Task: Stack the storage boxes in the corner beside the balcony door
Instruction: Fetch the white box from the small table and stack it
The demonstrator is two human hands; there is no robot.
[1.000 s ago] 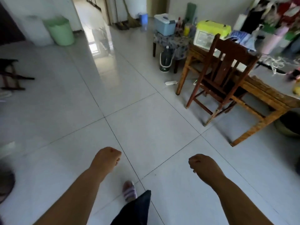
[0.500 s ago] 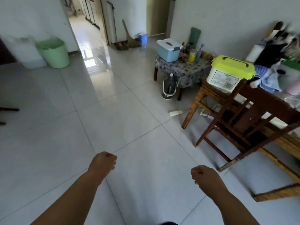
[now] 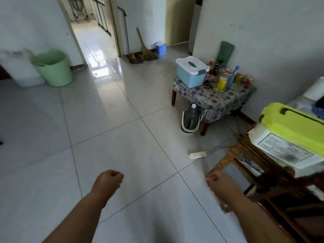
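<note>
A: Two storage boxes wait apart in a tiled room: a blue box (image 3: 191, 72) with a white lid on a low cloth-covered bench (image 3: 226, 100) by the wall, and a white box with a yellow-green lid (image 3: 289, 135) on a wooden bench (image 3: 233, 155) at the right edge of the view.

B: And the hands?

A: The left hand (image 3: 107, 181) and the right hand (image 3: 222, 185) both hang over the bare floor (image 3: 122, 146), each grip curled into a loose fist and holding nothing. The right hand is blurred, just beside the wooden bench's corner.

B: What could go wrong from here?

A: Most likely a trip. A pale flat object on a thin cord (image 3: 198, 155) lies on the floor between the person and the low bench, and a dark jug (image 3: 190, 120) stands at that bench's leg. Carrying a box would hide both from sight.

B: Anything on the bench itself?

A: Bottles and jars (image 3: 220, 79) crowd right beside the blue box; dragging it sideways instead of lifting could knock them over. The stacking corner cannot be told for certain; a doorway (image 3: 87, 32) opens at the far left, near a green tub (image 3: 54, 69).
</note>
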